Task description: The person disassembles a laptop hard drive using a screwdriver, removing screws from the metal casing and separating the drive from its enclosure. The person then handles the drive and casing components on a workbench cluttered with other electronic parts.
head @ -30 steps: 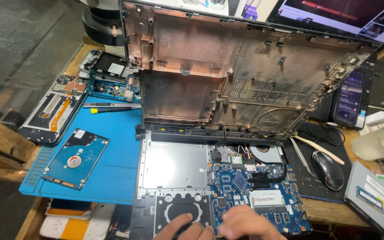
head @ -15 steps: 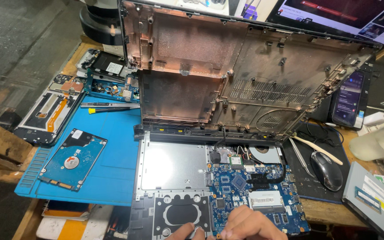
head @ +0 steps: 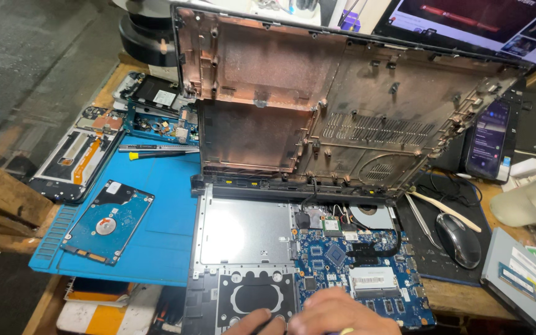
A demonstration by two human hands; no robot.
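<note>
Bare metal and dusty plastic on the bench

The lifted laptop cover (head: 342, 118) looks dull, grimy plastic; the tray (head: 243, 232) is matt grey metal; the circuit board (head: 355, 273) shiny blue; the mat (head: 162, 211) smooth rubbery blue; the table edge (head: 448, 298) rough wood.

Only the person's two bare hands show, at the near edge: the left hand (head: 252, 322) and the right hand (head: 336, 313). No sleeves or gloves are visible.
</note>
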